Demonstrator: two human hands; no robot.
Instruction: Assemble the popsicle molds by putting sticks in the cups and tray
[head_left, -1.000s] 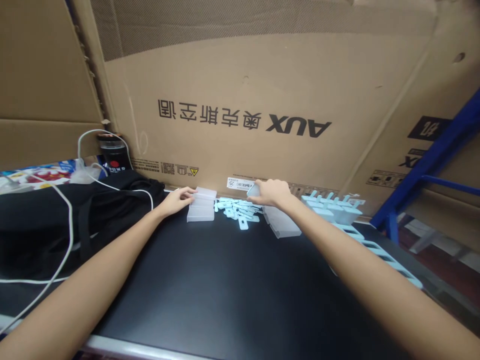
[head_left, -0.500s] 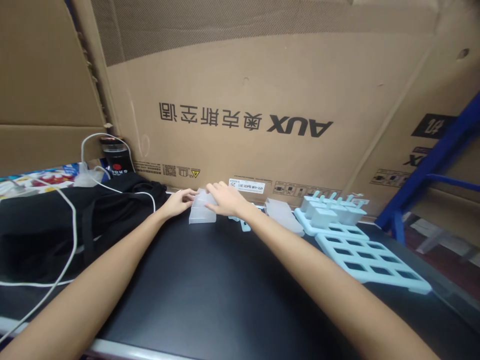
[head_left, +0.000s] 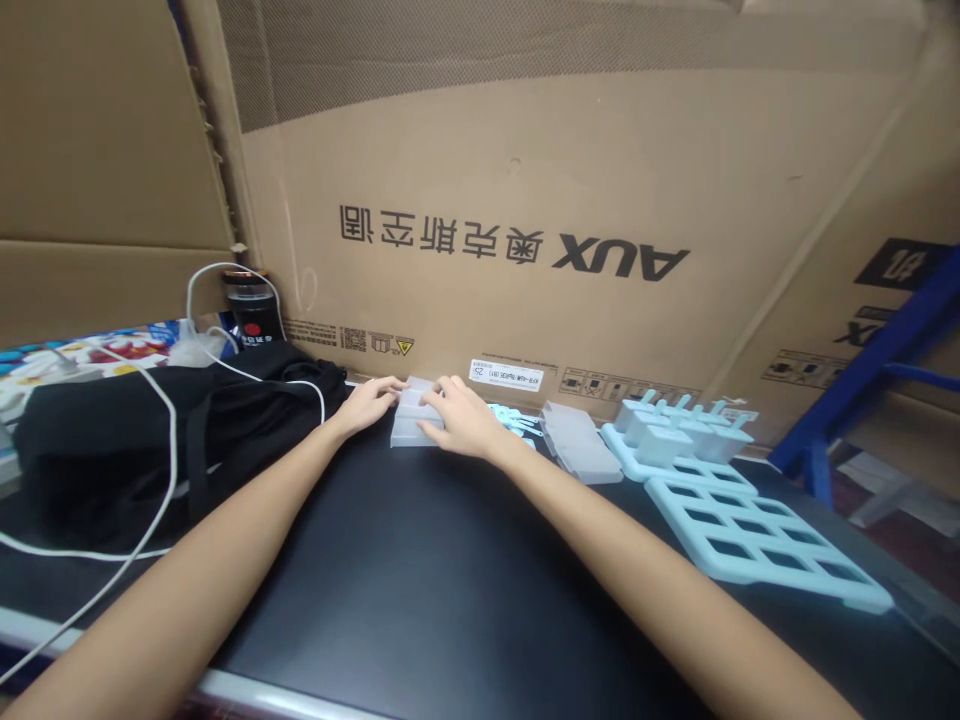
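Observation:
A translucent plastic compartment box lies on the black table against the cardboard. My left hand grips its left edge, fingertips at the upper corner. My right hand holds the box's right side, with the thumb near the front and the fingers farther back. Any small piece under these fingers is hidden. Just right of that hand, partly covered by it, is a pile of light blue plastic pieces, flat and stick-like.
A second translucent case lies right of the pile. Farther right are a light blue popsicle mold with handled pieces and a slotted blue frame. A black bag, white cable and jar stand left. Cardboard closes the back.
My right hand has moved left from above the pile, where it held a light blue piece, to the compartment box. My left hand has stayed at the box. The view has shifted slightly.

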